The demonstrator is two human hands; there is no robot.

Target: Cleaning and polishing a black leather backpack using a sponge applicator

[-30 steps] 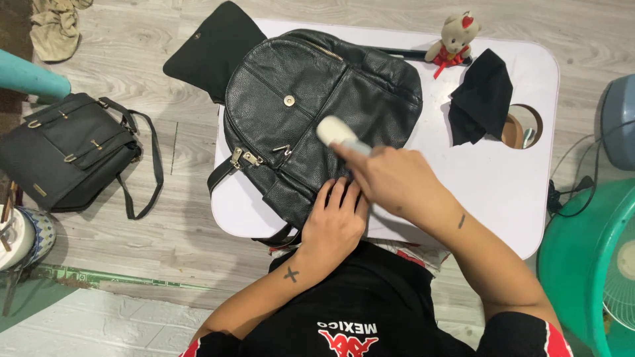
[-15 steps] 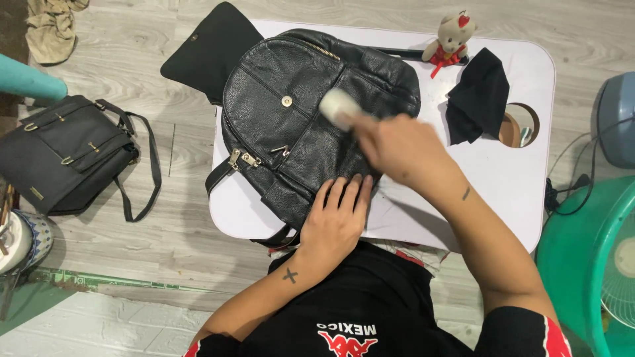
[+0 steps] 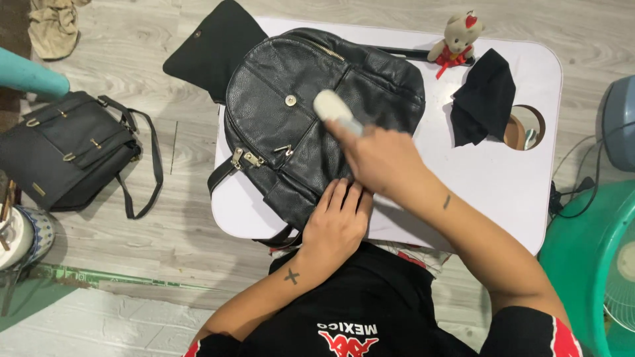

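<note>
On the white surface (image 3: 503,192) lies a black leather backpack (image 3: 297,132), front side up. The left hand (image 3: 336,221) rests flat and open-fingered on its lower edge, pinning it down. The right hand (image 3: 380,158) is clenched around a pale applicator (image 3: 333,109) whose rounded head touches the leather just right of the metal snap (image 3: 290,100). This looks like the rubbing step, partway across the front panel; working further would call for steady pressure while the bag is kept from sliding. A black cloth (image 3: 483,99) and a small teddy bear (image 3: 456,36) sit near the far edge. The applicator's handle is hidden inside the fist, and its blurred head makes its exact kind hard to tell.
</note>
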